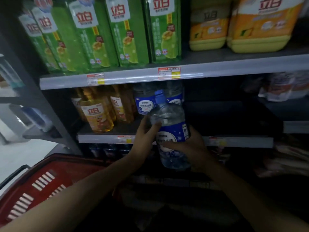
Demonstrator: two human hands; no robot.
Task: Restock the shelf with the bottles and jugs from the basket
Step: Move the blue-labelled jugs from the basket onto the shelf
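A clear bottle with a blue cap and blue label (170,126) is held upright in front of the middle shelf (234,141). My left hand (145,131) grips its upper left side. My right hand (189,146) wraps its lower right side. Behind it on the middle shelf stand two like blue-label bottles (145,101). The red basket (41,185) sits at the lower left, below my left forearm; its inside is dark and hard to read.
Amber bottles (98,114) stand on the middle shelf's left part, and the part right of the blue bottles looks dark and bare. Green packs (103,34) and yellow jugs (250,25) fill the upper shelf. Dark goods sit on the lower shelf.
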